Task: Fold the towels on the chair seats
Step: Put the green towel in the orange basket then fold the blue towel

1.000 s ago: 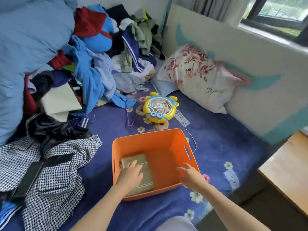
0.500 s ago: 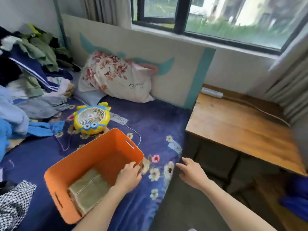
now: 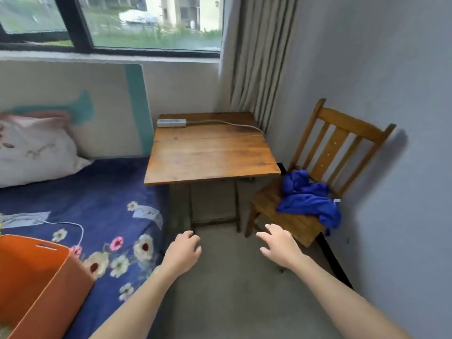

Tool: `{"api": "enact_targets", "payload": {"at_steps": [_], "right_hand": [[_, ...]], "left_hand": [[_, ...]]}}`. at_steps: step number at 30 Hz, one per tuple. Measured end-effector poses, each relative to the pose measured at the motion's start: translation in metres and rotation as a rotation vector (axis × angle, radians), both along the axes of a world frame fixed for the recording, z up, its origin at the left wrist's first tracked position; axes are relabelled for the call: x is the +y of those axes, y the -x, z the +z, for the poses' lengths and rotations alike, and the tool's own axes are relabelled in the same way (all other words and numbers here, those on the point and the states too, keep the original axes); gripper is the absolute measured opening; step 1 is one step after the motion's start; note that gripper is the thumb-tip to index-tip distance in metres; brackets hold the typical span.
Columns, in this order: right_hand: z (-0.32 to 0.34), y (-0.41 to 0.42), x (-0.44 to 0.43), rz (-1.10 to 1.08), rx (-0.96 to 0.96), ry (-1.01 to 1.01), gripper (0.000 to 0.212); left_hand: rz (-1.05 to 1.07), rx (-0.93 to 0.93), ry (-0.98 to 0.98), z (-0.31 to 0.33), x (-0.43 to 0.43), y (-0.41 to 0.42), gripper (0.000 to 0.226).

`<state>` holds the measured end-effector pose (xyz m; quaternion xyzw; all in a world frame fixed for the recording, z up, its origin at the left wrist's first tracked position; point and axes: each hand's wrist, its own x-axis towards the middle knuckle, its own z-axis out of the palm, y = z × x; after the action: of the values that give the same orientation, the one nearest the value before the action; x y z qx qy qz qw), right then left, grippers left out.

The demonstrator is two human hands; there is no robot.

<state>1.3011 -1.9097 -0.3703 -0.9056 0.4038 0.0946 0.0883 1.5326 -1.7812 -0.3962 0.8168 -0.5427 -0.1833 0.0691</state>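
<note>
the left grip (image 3: 183,253) hangs loosely curled and empty above the floor. the right grip (image 3: 278,245) is spread open, holding nothing, near the chair (image 3: 342,135). a blue towel (image 3: 308,201) lies crumpled on its seat, beside the wooden surface (image 3: 210,152). an orange bin (image 3: 36,277) sits on the bed (image 3: 97,196).
</note>
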Motion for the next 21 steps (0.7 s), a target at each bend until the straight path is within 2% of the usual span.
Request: {"api": "enact_targets", "payload": {"at_steps": [4, 9, 17, 21], "right_hand": [[-0.011, 0.094, 0.001, -0.166, 0.043, -0.054, 0.049], [-0.012, 0.161, -0.006, -0.338, -0.035, -0.065, 0.048], [-0.023, 0.241, -0.010, -0.550, -0.056, -0.117, 0.047], [-0.024, 0.263, -0.035, -0.584, -0.035, -0.106, 0.047]], "left_hand": [[-0.135, 0.052, -0.028, -0.008, -0.035, 0.088, 0.036], [-0.286, 0.015, -0.028, 0.000, -0.080, 0.154, 0.034], [-0.432, 0.039, -0.009, -0.009, -0.135, 0.223, 0.032], [-0.455, 0.043, -0.012, -0.019, -0.164, 0.237, 0.033]]}}
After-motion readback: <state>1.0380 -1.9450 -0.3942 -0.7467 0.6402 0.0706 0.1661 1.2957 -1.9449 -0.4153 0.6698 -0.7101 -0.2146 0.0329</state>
